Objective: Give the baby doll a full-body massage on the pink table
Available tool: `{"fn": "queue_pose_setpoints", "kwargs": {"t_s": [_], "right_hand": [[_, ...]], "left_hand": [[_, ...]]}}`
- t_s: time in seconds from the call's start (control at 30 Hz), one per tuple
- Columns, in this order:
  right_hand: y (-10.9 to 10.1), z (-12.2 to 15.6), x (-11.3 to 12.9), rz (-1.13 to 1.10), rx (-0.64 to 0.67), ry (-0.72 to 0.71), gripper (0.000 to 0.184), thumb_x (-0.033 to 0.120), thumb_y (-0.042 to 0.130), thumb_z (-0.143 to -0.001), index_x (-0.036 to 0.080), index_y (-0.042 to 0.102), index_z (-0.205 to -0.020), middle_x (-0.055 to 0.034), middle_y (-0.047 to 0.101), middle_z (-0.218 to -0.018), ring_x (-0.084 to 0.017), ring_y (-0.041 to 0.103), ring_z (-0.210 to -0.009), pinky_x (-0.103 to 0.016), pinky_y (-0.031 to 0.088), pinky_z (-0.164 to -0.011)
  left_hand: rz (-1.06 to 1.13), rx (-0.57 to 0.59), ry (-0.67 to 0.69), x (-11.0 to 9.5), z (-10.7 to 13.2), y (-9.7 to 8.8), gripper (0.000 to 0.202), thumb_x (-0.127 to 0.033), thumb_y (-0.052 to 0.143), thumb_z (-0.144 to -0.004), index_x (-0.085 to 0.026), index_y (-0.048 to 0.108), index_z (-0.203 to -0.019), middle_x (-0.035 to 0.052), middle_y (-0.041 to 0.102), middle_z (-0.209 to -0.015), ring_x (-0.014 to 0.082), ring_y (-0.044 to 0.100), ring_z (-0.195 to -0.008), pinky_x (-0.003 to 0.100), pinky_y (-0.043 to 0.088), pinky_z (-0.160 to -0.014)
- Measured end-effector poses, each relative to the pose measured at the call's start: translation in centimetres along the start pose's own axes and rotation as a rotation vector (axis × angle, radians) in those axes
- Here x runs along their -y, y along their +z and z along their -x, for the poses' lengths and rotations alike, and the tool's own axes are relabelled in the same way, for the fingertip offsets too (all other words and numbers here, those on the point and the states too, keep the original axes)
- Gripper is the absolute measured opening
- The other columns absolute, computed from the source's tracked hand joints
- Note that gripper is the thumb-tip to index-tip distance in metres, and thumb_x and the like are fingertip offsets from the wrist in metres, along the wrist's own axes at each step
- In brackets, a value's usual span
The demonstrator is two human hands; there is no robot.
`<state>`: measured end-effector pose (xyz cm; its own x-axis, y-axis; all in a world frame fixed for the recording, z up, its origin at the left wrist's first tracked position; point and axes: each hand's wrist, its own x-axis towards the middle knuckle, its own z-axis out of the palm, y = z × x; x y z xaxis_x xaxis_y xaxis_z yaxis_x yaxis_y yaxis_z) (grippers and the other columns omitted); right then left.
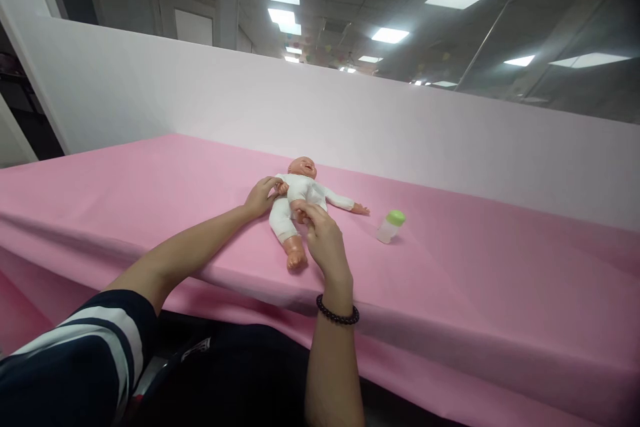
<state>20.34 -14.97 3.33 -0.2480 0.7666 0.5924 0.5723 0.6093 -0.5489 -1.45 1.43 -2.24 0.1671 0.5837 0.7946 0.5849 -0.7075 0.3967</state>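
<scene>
A baby doll (pixel 299 203) in a white suit lies on its back on the pink table (pixel 450 267), head toward the far wall. My left hand (pixel 261 196) grips the doll's near arm and shoulder with curled fingers. My right hand (pixel 324 235), with a black bead bracelet on the wrist, pinches the white suit at the doll's hip. One bare foot of the doll points toward me beside my right hand.
A small clear bottle with a green cap (pixel 391 225) lies on the pink cloth to the right of the doll. A pale partition wall (pixel 400 127) runs behind the table. The table's near edge drops off in front of my arms.
</scene>
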Motion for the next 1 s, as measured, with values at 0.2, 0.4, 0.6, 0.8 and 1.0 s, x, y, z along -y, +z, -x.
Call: {"fn": "queue_pose_setpoints", "kwargs": {"t_s": [0.2,0.4,0.6,0.8,1.0], "right_hand": [[-1.4,1.3,-0.8,-0.076,-0.096,-0.005,0.048,0.009,0.039,-0.091,0.024,0.070,-0.124,-0.0064,0.071,-0.130,-0.025,0.066,-0.117,-0.040,0.052,-0.099],[-5.0,4.0,-1.4,-0.089,-0.078,0.060,0.039,0.014,0.044,-0.093,0.025,0.071,-0.118,-0.0057,0.074,-0.120,-0.024,0.069,-0.109,-0.040,0.054,-0.096],[-7.8,6.8,-2.7,-0.072,0.110,0.181,0.030,0.023,0.052,-0.091,0.026,0.075,-0.110,-0.0050,0.076,-0.114,-0.024,0.070,-0.106,-0.040,0.054,-0.093],[-7.8,7.3,-3.3,-0.197,0.253,0.302,0.026,0.028,0.056,-0.090,0.023,0.076,-0.107,-0.0070,0.077,-0.111,-0.025,0.072,-0.103,-0.042,0.056,-0.095],[-7.7,6.8,-2.9,-0.080,0.086,0.188,0.037,0.022,0.048,-0.093,0.026,0.075,-0.118,-0.0055,0.076,-0.120,-0.024,0.070,-0.110,-0.044,0.055,-0.099]], "left_hand": [[0.247,-0.174,-0.272,0.3,-0.5,0.2,0.026,-0.021,0.068,-0.092,-0.023,0.059,-0.117,0.0062,0.068,-0.120,0.0205,0.065,-0.106,0.037,0.052,-0.098],[0.314,-0.438,-0.676,2.3,-1.7,-0.6,0.027,-0.013,0.062,-0.095,-0.022,0.044,-0.112,0.0102,0.063,-0.123,0.0194,0.065,-0.106,0.036,0.053,-0.096],[0.327,-0.520,-0.918,4.6,-1.7,-1.3,0.026,-0.017,0.063,-0.099,-0.024,0.038,-0.103,0.0066,0.060,-0.108,0.0197,0.066,-0.103,0.040,0.053,-0.099],[0.337,-0.530,-0.999,5.4,-1.7,-1.3,0.029,-0.018,0.067,-0.096,-0.024,0.039,-0.101,0.0045,0.058,-0.097,0.0228,0.068,-0.098,0.042,0.055,-0.094],[0.316,-0.483,-0.784,3.4,-1.4,-1.2,0.027,-0.018,0.066,-0.095,-0.023,0.044,-0.111,0.0093,0.063,-0.116,0.0199,0.066,-0.103,0.037,0.053,-0.094]]}}
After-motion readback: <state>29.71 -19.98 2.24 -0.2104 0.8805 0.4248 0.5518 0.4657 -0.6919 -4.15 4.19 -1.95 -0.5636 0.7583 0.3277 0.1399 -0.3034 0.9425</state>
